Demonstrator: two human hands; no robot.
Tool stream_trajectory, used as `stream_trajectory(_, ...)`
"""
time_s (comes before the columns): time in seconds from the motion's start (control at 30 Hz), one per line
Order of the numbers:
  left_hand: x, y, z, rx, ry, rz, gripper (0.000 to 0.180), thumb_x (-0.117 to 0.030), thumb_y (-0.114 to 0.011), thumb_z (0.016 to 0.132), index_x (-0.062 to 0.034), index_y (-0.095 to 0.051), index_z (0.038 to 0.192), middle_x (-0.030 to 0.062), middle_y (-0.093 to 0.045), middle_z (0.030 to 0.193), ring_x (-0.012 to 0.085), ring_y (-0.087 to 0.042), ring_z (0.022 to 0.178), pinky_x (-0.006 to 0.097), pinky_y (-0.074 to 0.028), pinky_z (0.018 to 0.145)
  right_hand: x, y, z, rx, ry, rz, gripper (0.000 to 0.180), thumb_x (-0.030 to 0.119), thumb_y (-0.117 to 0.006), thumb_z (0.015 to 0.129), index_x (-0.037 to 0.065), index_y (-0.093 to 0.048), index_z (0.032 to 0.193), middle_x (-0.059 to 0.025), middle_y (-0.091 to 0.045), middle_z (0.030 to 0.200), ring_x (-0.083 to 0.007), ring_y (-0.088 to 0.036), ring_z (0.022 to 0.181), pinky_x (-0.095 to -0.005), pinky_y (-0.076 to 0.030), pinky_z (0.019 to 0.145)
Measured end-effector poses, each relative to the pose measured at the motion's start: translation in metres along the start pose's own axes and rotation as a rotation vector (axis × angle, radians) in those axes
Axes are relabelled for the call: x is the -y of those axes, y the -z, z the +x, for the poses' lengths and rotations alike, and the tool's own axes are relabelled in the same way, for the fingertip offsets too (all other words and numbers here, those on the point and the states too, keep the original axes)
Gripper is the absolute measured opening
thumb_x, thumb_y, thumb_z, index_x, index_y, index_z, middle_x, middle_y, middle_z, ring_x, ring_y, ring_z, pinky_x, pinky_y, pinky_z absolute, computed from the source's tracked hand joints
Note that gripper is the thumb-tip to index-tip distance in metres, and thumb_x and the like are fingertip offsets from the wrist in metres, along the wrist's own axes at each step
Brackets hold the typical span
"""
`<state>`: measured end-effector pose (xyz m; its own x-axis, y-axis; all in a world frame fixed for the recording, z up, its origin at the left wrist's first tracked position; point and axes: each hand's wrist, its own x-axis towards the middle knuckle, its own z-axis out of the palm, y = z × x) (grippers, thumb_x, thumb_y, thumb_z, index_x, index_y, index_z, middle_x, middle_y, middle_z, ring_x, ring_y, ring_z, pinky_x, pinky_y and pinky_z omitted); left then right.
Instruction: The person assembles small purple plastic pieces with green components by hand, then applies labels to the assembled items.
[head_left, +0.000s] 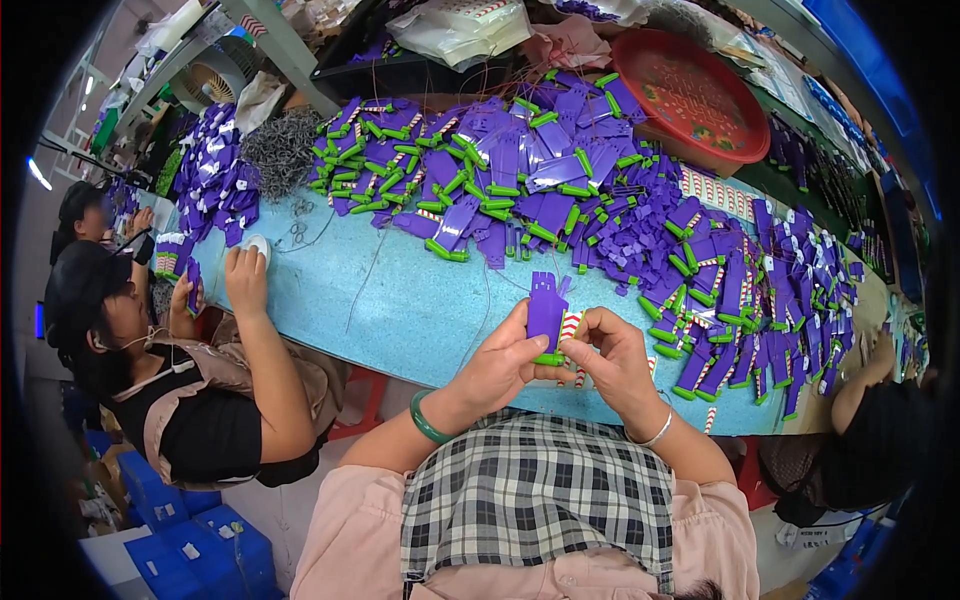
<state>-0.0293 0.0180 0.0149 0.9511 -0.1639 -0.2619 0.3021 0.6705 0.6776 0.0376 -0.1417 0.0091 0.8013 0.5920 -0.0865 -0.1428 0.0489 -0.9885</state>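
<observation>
Near the table's front edge my left hand (505, 350) is closed around a flat purple plastic part (546, 308) with a bright green piece at its lower end. The part stands roughly upright, its notched top pointing away from me. My right hand (612, 358) pinches at the part's right side, thumb and forefinger on a red-and-white chevron sticker strip (571, 326). Whether that strip is stuck to the part cannot be made out. Just beyond both hands lies a heap of similar purple parts with green ends (545, 190).
Small purple pieces (640, 235) and more striped parts (740, 330) spread to the right on the blue tabletop (400, 310). At the back are a red round basin (690, 95) and tangled dark wire (285, 150). Co-workers sit at left (180, 370) and right (860, 440).
</observation>
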Motion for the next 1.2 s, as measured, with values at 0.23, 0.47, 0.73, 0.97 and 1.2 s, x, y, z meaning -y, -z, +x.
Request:
stream_trajectory(0.23,0.002,-0.001,0.001,0.041,0.016,-0.047,0.043,-0.006,-0.038,0.094,-0.0077,-0.028,0.135,0.0123,-0.046,0.125,0.0229,-0.053,0.113,0.042,-0.053,0.088,-0.003,0.003,0.000,-0.026,0.044,-0.091,0.013,0.008,-0.069,0.080,0.002,-0.058,0.080,-0.0009,-0.059,0.073,-0.0086,-0.054,0.068,-0.0240,-0.045,0.065)
stream_trajectory(0.47,0.007,0.000,0.000,0.065,-0.014,-0.085,0.044,-0.002,-0.039,0.091,-0.0071,-0.029,0.134,0.0119,-0.048,0.125,0.0237,-0.054,0.113,0.043,-0.052,0.090,-0.008,0.004,-0.002,-0.030,0.097,-0.151,0.014,0.008,-0.070,0.079,0.001,-0.058,0.080,-0.0026,-0.059,0.072,-0.0099,-0.054,0.067,-0.0243,-0.045,0.064)
stream_trajectory(0.73,0.011,-0.003,-0.001,0.041,-0.059,0.303,0.033,-0.005,-0.047,0.094,-0.0041,-0.037,0.126,0.0077,-0.049,0.118,0.0165,-0.054,0.108,0.035,-0.055,0.085,-0.010,0.005,-0.004,-0.065,0.150,-0.218,0.015,0.007,-0.071,0.076,0.003,-0.057,0.071,-0.0053,-0.058,0.067,-0.0157,-0.054,0.064,-0.0283,-0.043,0.060)
stream_trajectory(0.97,0.021,-0.003,-0.005,0.093,-0.127,0.285,0.029,-0.009,-0.048,0.096,-0.0018,-0.040,0.124,0.0065,-0.051,0.115,0.0143,-0.054,0.106,0.034,-0.056,0.080,0.005,0.003,-0.005,-0.169,0.615,-0.593,0.018,0.004,-0.073,0.070,0.004,-0.056,0.066,-0.0065,-0.055,0.062,-0.0216,-0.053,0.062,-0.0306,-0.042,0.057)
stream_trajectory(1.2,0.017,-0.006,-0.002,0.120,0.055,0.045,0.048,-0.045,-0.026,0.099,-0.0041,-0.049,0.093,0.0053,-0.049,0.071,0.0167,-0.049,0.056,0.029,-0.042,0.050,-0.001,0.004,0.003,0.034,0.331,-0.426,0.049,0.031,-0.075,0.069,0.002,-0.055,0.102,-0.0155,-0.056,0.103,-0.0300,-0.055,0.091,-0.0363,-0.047,0.070)
